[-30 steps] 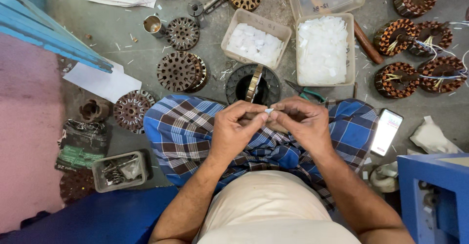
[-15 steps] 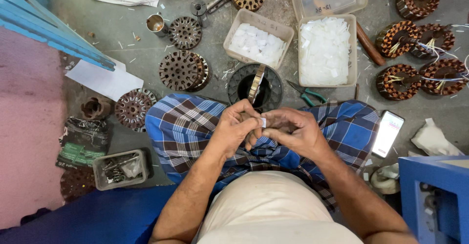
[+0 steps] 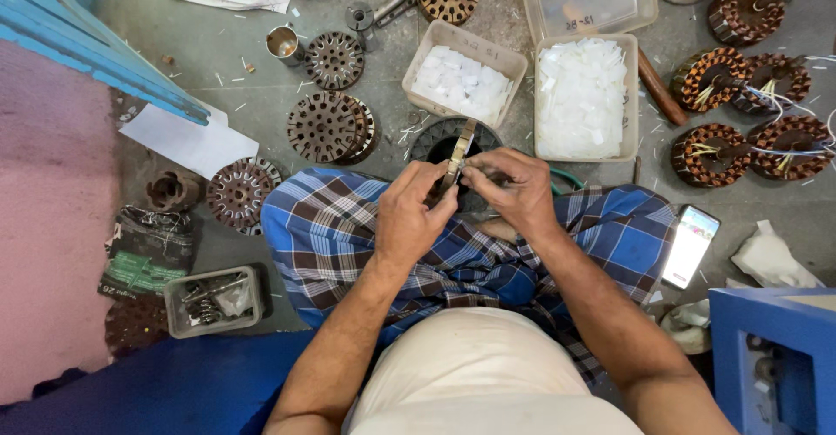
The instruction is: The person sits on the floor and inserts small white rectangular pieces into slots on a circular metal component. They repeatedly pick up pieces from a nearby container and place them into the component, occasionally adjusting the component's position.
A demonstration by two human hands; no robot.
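Note:
I sit cross-legged in a blue checked cloth (image 3: 331, 226). A dark round stator core (image 3: 428, 141) stands on the floor just in front of my lap, with a flat metal strip (image 3: 461, 143) rising out of it. My left hand (image 3: 409, 222) pinches the lower end of that strip. My right hand (image 3: 515, 193) meets it from the right, fingertips closed at the strip, seemingly on a small white slip that the fingers mostly hide.
A small tray (image 3: 418, 60) and a large tray (image 3: 631, 95) of white paper slips lie beyond the core. Wound copper stators (image 3: 714, 152) are at the right, bare slotted cores (image 3: 326, 126) at the left. A lit phone (image 3: 690, 245), a blue box (image 3: 775, 357) and a hardware tray (image 3: 213, 300) flank me.
Both hands moved forward from above my lap to the stator core. The white slip, earlier plain between my fingertips, is now mostly hidden at the metal strip.

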